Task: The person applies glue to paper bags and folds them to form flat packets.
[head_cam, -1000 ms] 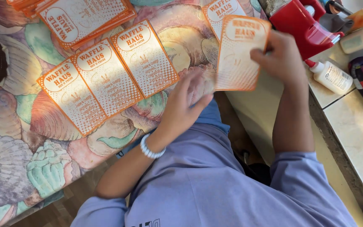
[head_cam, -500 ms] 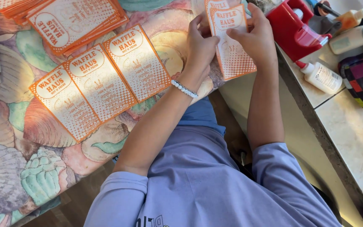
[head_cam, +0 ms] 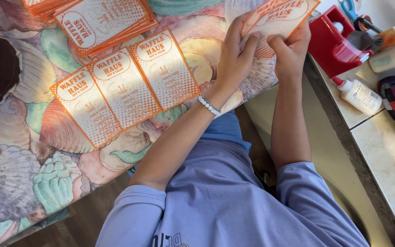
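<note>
An orange-and-white menu card (head_cam: 277, 20) is held tilted above the shell-patterned tablecloth (head_cam: 14, 174), pinched along its lower edge by left hand (head_cam: 235, 59) fingers and right hand (head_cam: 291, 50) thumb, beside a red tape dispenser (head_cam: 332, 43).

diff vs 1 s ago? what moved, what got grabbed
The left hand rose off the shell-patterned tablecloth and took hold of the orange-bordered paper card that the right hand was holding alone; both hands now pinch it. Unchanged: the three cards laid in a row, the card stack, the red tape dispenser.
</note>
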